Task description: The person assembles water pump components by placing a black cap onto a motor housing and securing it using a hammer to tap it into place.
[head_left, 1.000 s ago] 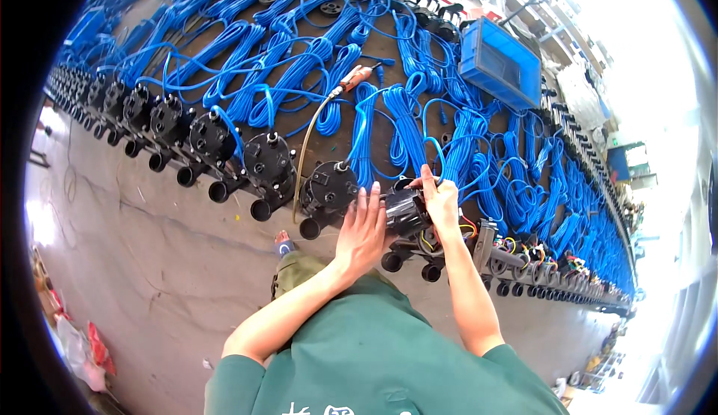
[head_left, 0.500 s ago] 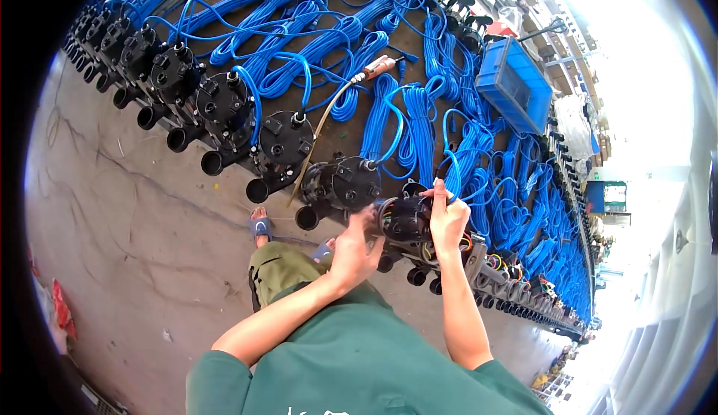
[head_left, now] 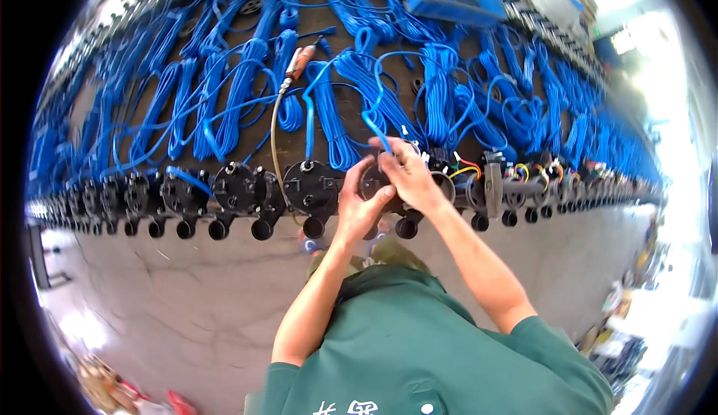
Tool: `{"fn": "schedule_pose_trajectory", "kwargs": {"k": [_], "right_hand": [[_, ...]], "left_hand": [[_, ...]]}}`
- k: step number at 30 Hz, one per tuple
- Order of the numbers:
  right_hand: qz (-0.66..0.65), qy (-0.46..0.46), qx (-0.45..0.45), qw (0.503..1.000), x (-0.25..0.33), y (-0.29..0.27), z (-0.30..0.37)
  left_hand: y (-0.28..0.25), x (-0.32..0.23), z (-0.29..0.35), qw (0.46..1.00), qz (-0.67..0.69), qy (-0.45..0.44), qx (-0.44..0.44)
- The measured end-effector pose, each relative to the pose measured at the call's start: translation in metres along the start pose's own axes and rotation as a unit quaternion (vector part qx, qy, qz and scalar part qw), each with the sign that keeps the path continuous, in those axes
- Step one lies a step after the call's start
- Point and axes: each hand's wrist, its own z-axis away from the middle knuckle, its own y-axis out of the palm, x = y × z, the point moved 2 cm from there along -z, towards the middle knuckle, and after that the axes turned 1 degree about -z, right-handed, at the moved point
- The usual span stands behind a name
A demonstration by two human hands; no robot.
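Note:
Both my hands are on a black round cap (head_left: 372, 183) on one of the housings along the table's near edge. My left hand (head_left: 357, 204) curves round its left side, thumb across the front. Gripping its upper right side is my right hand (head_left: 411, 177), with the fingertips by the blue cable (head_left: 374, 122) that runs up from the cap. My fingers cover much of it. To the left stands a similar capped black housing (head_left: 313, 187). On the right, an uncapped housing (head_left: 444, 185) shows its rim, and coloured wires (head_left: 467, 168) stick out further along.
Coiled blue cables (head_left: 329, 120) cover much of the dark tabletop (head_left: 329, 22). An orange-and-silver air tool (head_left: 301, 62) lies among them, its hose (head_left: 275, 142) hanging over the near edge. A blue plastic crate (head_left: 452, 11) stands at the far side. Behind me is the grey floor (head_left: 209, 288).
The view has turned to face the table squarely. My left hand has moved up onto the black cap, which both hands now hold; it sits in line with the other housings.

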Motion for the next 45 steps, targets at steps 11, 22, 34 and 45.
{"fn": "schedule_pose_trajectory", "kwargs": {"k": [11,22,34,45], "right_hand": [[0.655,0.012,-0.028,0.755,-0.02,-0.252,0.116],[0.46,0.2,-0.081,0.861,0.022,-0.219,0.124],[0.169,0.261,0.023,0.95,0.039,-0.097,0.136],[0.185,0.227,0.034,0.956,0.009,-0.06,0.15]], "left_hand": [[0.013,-0.024,0.004,0.997,-0.014,-0.065,-0.028],[0.012,-0.016,0.008,0.997,0.038,-0.053,-0.046],[0.018,-0.016,0.007,0.998,0.0,-0.01,-0.063],[0.02,-0.018,0.011,0.997,-0.027,0.003,-0.076]]}}
